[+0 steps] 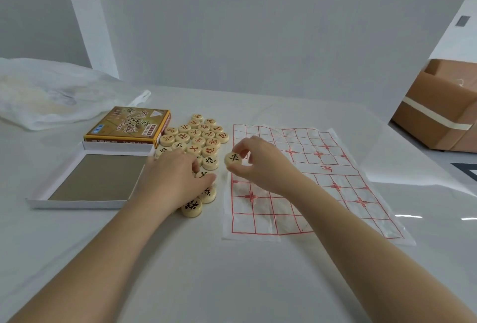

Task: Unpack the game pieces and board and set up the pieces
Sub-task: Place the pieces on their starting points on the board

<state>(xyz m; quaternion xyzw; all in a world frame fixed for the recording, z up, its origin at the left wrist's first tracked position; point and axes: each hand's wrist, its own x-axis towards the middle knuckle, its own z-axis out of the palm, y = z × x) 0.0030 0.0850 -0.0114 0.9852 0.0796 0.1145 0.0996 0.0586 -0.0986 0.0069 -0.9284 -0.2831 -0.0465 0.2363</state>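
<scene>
Setting-up stage, head view. The right hand (260,165) pinches one piece (233,159) by its rim between thumb and fingers (244,149), black character facing the camera, raised just above the left edge of the board (322,185). The left hand (175,180) lies on the near end of the pile (198,136), fingers curled about a black-marked disc; whether it grips or merely touches cannot be told. The pile rests flat on the worktop (232,271) between the board and the empty tray (77,204), with the printed lid (129,126) behind the tray. No piece stands on the board yet.

Handling, as judged: the discs look light, rigid and smooth, best taken at opposite points of the rim, face up. The board appears to be a thin creased film, limp and likely to slide or lift at the folds, so pieces are better lowered than pushed across it.

A bag (51,95) and a carton (438,116) lie at the margins.
</scene>
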